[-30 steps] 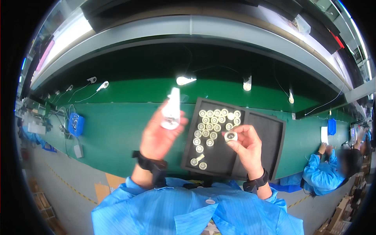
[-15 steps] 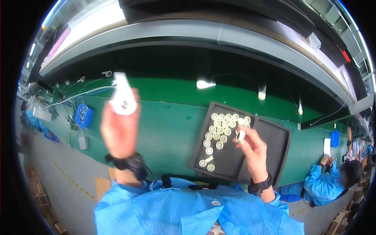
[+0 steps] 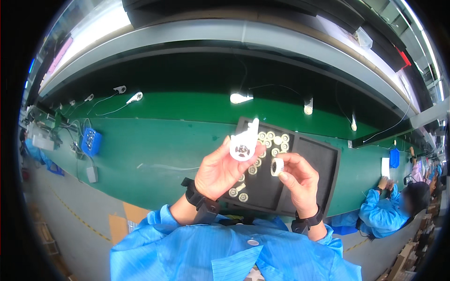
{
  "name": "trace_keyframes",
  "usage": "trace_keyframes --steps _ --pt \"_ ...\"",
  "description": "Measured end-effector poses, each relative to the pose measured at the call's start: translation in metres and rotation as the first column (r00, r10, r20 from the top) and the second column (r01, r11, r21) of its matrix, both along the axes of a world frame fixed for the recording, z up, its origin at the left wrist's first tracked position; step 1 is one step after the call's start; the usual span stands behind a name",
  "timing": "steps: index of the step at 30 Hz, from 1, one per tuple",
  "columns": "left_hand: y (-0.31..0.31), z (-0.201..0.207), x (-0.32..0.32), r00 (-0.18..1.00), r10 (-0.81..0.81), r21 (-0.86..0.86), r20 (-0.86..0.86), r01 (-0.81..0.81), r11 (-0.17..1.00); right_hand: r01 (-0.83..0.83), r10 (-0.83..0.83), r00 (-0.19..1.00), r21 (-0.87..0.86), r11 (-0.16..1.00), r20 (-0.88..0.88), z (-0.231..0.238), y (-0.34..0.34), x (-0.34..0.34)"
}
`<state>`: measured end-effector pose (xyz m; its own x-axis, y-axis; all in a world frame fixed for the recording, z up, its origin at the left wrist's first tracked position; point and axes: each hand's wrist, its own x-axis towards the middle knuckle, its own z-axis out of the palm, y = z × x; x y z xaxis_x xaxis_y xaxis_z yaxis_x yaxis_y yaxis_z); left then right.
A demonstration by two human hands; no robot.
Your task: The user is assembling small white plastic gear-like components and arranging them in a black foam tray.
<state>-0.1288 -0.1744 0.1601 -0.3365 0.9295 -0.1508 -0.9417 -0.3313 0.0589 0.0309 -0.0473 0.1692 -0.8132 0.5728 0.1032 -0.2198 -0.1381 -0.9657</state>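
Note:
My left hand point(image 3: 219, 171) is closed around a white plastic housing point(image 3: 243, 144), teardrop-shaped with a narrow end pointing away and a dark-slotted round opening facing up. Close to its right, my right hand point(image 3: 300, 180) pinches a small white toothed ring point(image 3: 277, 167) on edge between thumb and fingers. The ring and the housing are apart. Both hands are over a black tray point(image 3: 307, 187), whose left compartment holds many cream round parts point(image 3: 233, 192) of like size. Some of these are hidden behind the housing and my left hand.
A green bench point(image 3: 173, 140) runs across. At its back lie several white housings, one with a cable point(image 3: 136, 97), another point(image 3: 240, 98) nearer the middle. A blue bin point(image 3: 91, 141) of small parts stands left. A co-worker in blue point(image 3: 389, 206) sits at right, near a blue box point(image 3: 394, 158).
My left hand has brought the white housing right, from the left part of the bench to beside the ring. My right hand has shifted slightly, still pinching the ring.

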Motion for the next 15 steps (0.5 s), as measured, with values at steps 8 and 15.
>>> trace_keyframes --steps 8,15 --pt "-0.004 -0.002 0.017 0.871 -0.108 -0.222 -0.48 -0.002 0.975 0.006 -0.008 1.0 0.297 0.955 0.007 0.004 0.004 -0.005" --pt "-0.006 -0.004 0.021 0.863 -0.117 -0.222 -0.491 0.006 0.975 0.014 -0.021 0.999 0.196 0.98 0.035 -0.003 0.0 -0.007"
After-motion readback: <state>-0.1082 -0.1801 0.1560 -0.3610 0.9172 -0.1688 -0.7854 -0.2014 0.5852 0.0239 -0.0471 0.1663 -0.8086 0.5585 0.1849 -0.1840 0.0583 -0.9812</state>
